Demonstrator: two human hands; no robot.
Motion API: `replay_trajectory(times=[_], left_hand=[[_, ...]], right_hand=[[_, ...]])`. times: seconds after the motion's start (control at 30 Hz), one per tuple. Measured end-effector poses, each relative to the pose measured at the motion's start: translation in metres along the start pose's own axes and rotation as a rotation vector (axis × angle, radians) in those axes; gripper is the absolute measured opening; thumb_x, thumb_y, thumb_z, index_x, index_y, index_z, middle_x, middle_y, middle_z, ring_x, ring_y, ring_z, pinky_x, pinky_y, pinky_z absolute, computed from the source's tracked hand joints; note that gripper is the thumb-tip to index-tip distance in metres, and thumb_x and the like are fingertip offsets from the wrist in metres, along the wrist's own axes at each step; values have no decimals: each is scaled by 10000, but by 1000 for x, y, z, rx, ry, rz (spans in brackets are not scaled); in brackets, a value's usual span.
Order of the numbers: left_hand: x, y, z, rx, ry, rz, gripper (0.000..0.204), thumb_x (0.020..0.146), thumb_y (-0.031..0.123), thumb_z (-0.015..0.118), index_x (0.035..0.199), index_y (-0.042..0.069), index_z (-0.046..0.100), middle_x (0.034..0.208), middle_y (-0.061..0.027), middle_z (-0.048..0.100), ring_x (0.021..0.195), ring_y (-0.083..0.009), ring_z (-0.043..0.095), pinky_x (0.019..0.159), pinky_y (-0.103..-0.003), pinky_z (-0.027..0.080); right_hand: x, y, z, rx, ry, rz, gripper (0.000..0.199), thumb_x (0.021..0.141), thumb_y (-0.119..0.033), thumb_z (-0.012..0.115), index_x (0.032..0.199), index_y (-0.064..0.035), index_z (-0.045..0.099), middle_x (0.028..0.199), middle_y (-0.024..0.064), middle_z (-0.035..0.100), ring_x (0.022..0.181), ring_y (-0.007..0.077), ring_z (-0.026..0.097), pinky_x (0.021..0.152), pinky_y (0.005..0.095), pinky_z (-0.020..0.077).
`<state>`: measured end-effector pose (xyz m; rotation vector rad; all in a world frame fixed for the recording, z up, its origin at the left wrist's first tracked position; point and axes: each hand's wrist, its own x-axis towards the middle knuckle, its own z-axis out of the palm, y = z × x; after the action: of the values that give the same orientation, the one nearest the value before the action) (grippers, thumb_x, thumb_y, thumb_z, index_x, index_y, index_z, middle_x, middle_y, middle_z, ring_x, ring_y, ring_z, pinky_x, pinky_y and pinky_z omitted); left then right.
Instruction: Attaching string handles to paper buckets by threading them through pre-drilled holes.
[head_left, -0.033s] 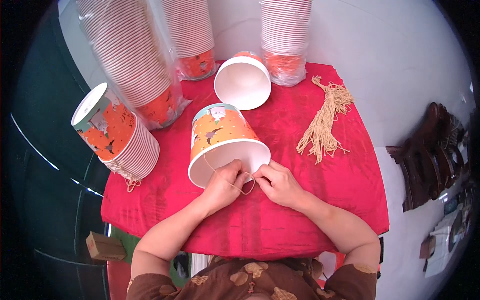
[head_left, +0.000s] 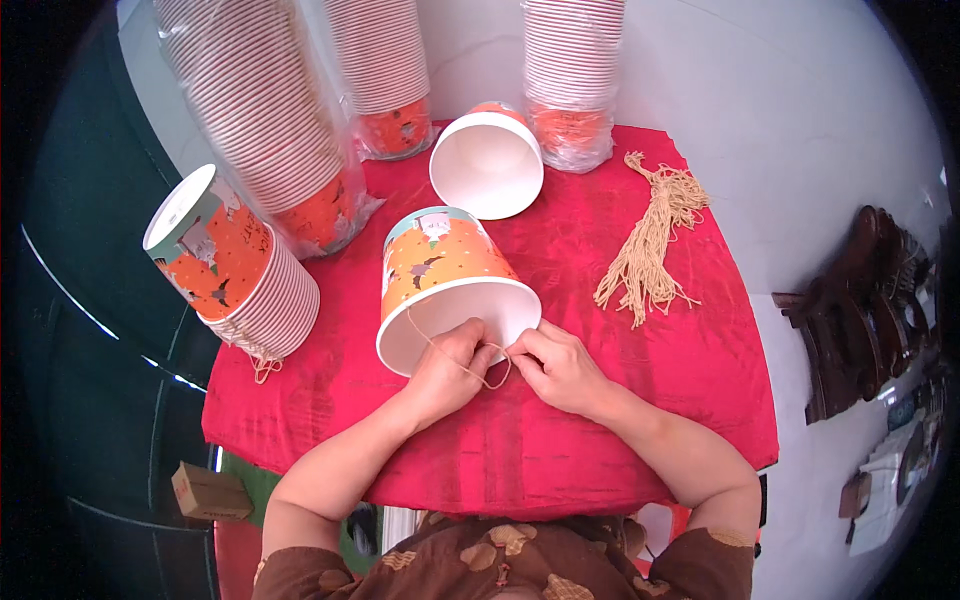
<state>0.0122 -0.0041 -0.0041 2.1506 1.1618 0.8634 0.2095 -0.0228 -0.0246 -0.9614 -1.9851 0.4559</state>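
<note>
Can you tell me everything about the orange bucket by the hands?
The bucket looks like stiff paper: orange, with a teal band by its base, a dark bat-like shape and pale printed figures. Its inside and rim are white. It lies tipped on the red cloth, mouth toward the person. A tan string runs from the rim's left to the hands. The right hand is at the rim, the left hand at the opening.

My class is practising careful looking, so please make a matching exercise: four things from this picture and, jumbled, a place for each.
1. string bundle
2. cardboard box
3. short cup stack
4. foremost cup

A. at the left hand and right hand
B. right side of the red cloth
C. off the cloth, lower left
D. left side of the cloth

Pairs: 1-B, 2-C, 3-D, 4-A
</note>
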Motion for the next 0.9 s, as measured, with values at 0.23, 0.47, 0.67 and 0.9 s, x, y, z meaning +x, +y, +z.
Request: replay_trajectory(times=[0.23,0.47,0.67,0.9], left_hand=[[1,0,2,-3,40,-28,79,863,53,627,881,-8,578,784,-175,645,746,-305,657,662,-387,507],[3,0,3,21,50,-50,82,856,58,615,859,-13,574,768,-182,642,729,-311,661,652,-395,508],[4,7,-2,-14,44,-63,119,869,98,584,873,-21,590,791,-237,653,788,-416,657,699,-466,512],[4,6,-3,-16,64,-79,104,856,80,580,856,-24,582,780,-235,651,770,-411,656,693,-458,511]], right_hand=[[-1,-3,-1,-74,-21,-77,90,810,-39,646,866,-15,581,850,181,582,760,374,603,673,466,494],[-1,-8,-2,-102,18,-118,107,778,20,665,869,-4,615,780,158,594,683,332,630,588,402,504],[-1,-10,-5,-131,-21,-142,98,800,-46,664,843,-12,583,816,164,594,679,344,617,595,436,511],[0,-14,-5,-88,-21,-168,88,786,-24,653,861,-12,609,898,165,621,712,329,633,622,412,532]])
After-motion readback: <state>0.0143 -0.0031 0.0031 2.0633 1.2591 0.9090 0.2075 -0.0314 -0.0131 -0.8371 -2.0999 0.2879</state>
